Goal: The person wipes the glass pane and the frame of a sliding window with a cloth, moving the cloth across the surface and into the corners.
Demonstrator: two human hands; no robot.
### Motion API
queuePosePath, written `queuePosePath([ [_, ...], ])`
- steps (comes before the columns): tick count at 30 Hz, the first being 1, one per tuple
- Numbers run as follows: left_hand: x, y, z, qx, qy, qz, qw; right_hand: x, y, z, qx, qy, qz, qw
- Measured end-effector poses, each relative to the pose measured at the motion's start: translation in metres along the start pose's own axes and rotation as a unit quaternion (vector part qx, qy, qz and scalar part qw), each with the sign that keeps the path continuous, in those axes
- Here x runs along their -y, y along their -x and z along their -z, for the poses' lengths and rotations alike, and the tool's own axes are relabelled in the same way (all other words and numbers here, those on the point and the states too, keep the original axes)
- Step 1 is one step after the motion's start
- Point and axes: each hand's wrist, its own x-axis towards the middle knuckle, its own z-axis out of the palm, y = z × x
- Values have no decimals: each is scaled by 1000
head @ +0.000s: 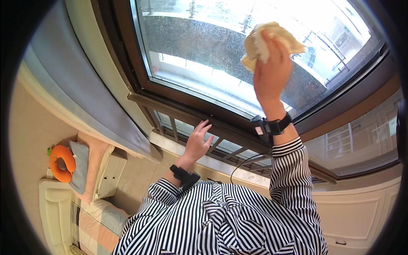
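My right hand (273,73) is raised against the window pane (197,41) and holds a crumpled pale-yellow cloth (277,33), slightly blurred, under its fingers. The glass looks speckled and streaked, with a bright scene outside. Lower and to the left, my left hand (198,143) rests its fingertips on the brown window frame (178,98), fingers a little apart and holding nothing. Each wrist bears a black strapped device.
Brown guard bars (173,127) run below the pane, above a pale sill (197,162). A grey-blue curtain (86,79) hangs at left. Beyond it are a bed (55,207), a small white cabinet (111,173) and an orange neck pillow (57,159). A thin black cable (237,167) hangs near my body.
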Motion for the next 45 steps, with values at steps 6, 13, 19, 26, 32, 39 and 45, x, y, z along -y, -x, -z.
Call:
queuePosePath([
  [6,6,8,3,14,25,-22,999,46,89,-29,281,-147,-12,948],
  [13,3,7,6,39,9,-38,998,65,143,-26,462,-128,133,867],
  [19,5,8,4,46,8,-48,998,48,70,-26,319,-171,-10,932],
  [26,3,12,5,27,24,-41,998,36,-27,-39,60,-87,43,993],
  [32,-2,12,7,34,34,-35,998,75,34,-65,231,-154,69,958],
  [39,3,16,9,51,36,-32,998,93,113,-67,404,-163,216,874],
  [45,0,13,8,49,67,-39,996,77,49,-60,305,-170,117,930],
])
